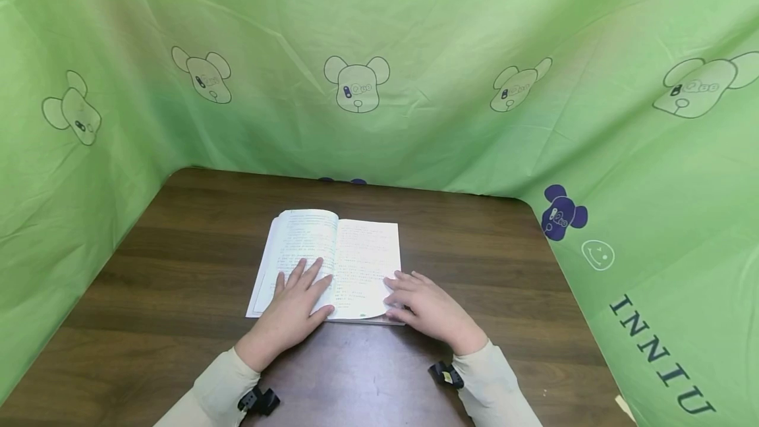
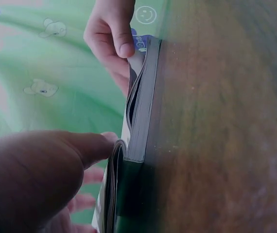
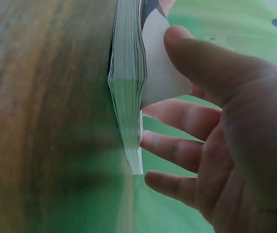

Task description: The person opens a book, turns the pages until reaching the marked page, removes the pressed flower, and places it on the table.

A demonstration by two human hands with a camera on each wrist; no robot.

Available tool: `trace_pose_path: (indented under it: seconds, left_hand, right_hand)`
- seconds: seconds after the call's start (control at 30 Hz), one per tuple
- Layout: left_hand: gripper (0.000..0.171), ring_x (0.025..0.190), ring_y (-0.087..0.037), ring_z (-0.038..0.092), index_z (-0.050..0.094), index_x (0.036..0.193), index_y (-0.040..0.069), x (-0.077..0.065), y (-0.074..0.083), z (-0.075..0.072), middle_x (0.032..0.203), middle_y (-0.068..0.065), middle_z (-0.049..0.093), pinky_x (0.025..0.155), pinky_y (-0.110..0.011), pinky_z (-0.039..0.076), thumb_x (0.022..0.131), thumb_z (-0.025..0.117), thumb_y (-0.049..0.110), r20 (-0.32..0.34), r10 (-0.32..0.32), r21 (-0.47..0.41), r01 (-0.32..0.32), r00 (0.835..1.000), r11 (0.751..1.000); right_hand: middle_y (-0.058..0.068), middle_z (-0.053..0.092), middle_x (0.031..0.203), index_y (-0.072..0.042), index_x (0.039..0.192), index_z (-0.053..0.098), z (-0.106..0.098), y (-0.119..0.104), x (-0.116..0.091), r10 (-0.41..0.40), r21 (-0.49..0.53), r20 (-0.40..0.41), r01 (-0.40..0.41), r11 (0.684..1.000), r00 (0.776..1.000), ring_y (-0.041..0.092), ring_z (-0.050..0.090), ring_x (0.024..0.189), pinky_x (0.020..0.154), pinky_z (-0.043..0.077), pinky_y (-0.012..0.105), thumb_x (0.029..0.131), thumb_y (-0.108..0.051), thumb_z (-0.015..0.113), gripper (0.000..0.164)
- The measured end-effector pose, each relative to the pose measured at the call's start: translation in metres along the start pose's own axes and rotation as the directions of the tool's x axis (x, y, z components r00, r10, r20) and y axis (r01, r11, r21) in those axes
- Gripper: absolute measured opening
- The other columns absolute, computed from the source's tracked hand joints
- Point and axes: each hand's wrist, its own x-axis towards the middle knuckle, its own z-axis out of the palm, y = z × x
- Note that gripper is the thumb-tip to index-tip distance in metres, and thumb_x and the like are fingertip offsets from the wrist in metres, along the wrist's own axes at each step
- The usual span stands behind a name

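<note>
An open book (image 1: pixel 367 249) with printed white pages lies on the wooden table. My left hand (image 1: pixel 292 312) rests on the left page with its fingers spread; its thumb reaches toward the lower middle of the book. At the lower right edge, my right hand (image 1: pixel 433 308) holds the corner of a page (image 3: pixel 165 73) between thumb and fingers. That corner is lifted and bent away from the thick stack of pages (image 3: pixel 126 63) beneath it. In the left wrist view, the curved left pages (image 2: pixel 112 189) stand under my left thumb.
The dark brown tabletop (image 1: pixel 196 242) stretches around the book. A green curtain (image 1: pixel 427 137) printed with bear heads hangs behind the table and along both sides. Black straps with small devices (image 1: pixel 258 402) sit on both wrists, over light sleeves.
</note>
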Motion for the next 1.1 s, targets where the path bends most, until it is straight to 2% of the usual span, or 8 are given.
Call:
trace_pose_path:
  seconds: [0.17, 0.33, 0.47, 0.57, 0.7, 0.83, 1.1]
  left_hand:
    - [0.043, 0.155, -0.043, 0.022, 0.064, 0.141, 0.022, 0.0001, 0.0005, 0.0006, 0.165, -0.004, 0.038, 0.111, -0.078, 0.024, 0.1, 0.066, 0.032, 0.004, 0.082, 0.002, -0.082, 0.997, 0.997]
    - [0.039, 0.156, -0.043, 0.019, 0.065, 0.141, 0.025, 0.0, 0.0014, -0.0006, 0.166, -0.003, 0.036, 0.113, -0.077, 0.022, 0.103, 0.061, 0.034, 0.045, 0.083, -0.001, -0.083, 0.996, 0.997]
    - [0.045, 0.156, -0.044, 0.017, 0.064, 0.142, 0.025, -0.0012, 0.0015, -0.0013, 0.167, -0.004, 0.033, 0.113, -0.077, 0.02, 0.102, 0.061, 0.044, 0.064, 0.083, -0.022, -0.082, 0.995, 0.996]
    - [0.052, 0.156, -0.044, 0.016, 0.063, 0.143, 0.025, -0.0022, 0.0016, -0.0012, 0.168, -0.003, 0.032, 0.114, -0.077, 0.018, 0.098, 0.062, 0.053, 0.068, 0.079, -0.031, -0.077, 0.995, 0.997]
    - [0.057, 0.156, -0.043, 0.016, 0.063, 0.142, 0.027, -0.003, 0.0009, 0.0001, 0.168, -0.001, 0.03, 0.114, -0.077, 0.018, 0.096, 0.063, 0.059, 0.065, 0.075, -0.023, -0.073, 0.995, 0.997]
    - [0.058, 0.156, -0.044, 0.016, 0.064, 0.141, 0.026, -0.0025, 0.0008, 0.0008, 0.168, -0.001, 0.031, 0.114, -0.077, 0.019, 0.094, 0.064, 0.06, 0.057, 0.074, -0.01, -0.073, 0.996, 0.997]
    - [0.055, 0.156, -0.043, 0.019, 0.067, 0.138, 0.026, -0.0012, -0.0008, 0.0021, 0.166, -0.002, 0.035, 0.114, -0.076, 0.021, 0.093, 0.069, 0.056, 0.039, 0.074, -0.01, -0.074, 0.996, 0.997]
  right_hand:
    - [0.007, 0.067, 0.138, -0.021, 0.097, 0.077, -0.0005, 0.0005, 0.0014, -0.035, -0.029, -0.022, 0.034, 0.999, 0.999, 0.032, 0.058, 0.135, 0.111, 0.043, 0.057, 0.096, -0.029, 0.072, 0.01]
    - [0.007, 0.07, 0.132, -0.021, 0.091, 0.075, -0.001, 0.0014, 0.0022, -0.05, -0.022, -0.042, 0.049, 0.999, 0.998, 0.031, 0.061, 0.131, 0.107, 0.047, 0.054, 0.095, -0.026, 0.073, 0.007]
    - [0.006, 0.074, 0.124, -0.017, 0.096, 0.074, -0.0001, 0.0013, 0.0036, -0.057, -0.034, -0.067, 0.055, 0.998, 0.996, 0.03, 0.065, 0.125, 0.104, 0.05, 0.051, 0.096, -0.024, 0.073, 0.007]
    - [-0.004, 0.074, 0.1, -0.017, 0.098, 0.071, 0.0008, 0.0003, 0.0052, -0.046, -0.05, -0.109, 0.04, 0.998, 0.993, 0.018, 0.072, 0.1, 0.092, 0.056, 0.041, 0.097, -0.024, 0.072, 0.008]
    - [-0.017, 0.062, 0.082, -0.023, 0.097, 0.066, 0.0022, -0.0018, 0.0068, 0.008, -0.052, -0.162, -0.016, 0.999, 0.987, 0.004, 0.058, 0.072, 0.073, 0.053, 0.031, 0.097, -0.027, 0.072, 0.007]
    - [-0.022, 0.063, 0.081, -0.026, 0.098, 0.067, 0.0041, -0.0031, 0.0076, 0.049, -0.062, -0.196, -0.063, 0.996, 0.979, 0.0, 0.055, 0.068, 0.066, 0.052, 0.029, 0.097, -0.029, 0.072, 0.005]
    - [-0.022, 0.064, 0.075, -0.026, 0.094, 0.068, 0.0073, -0.004, 0.0101, 0.039, -0.099, -0.268, -0.067, 0.993, 0.963, -0.003, 0.053, 0.062, 0.06, 0.049, 0.027, 0.094, -0.029, 0.075, 0.008]
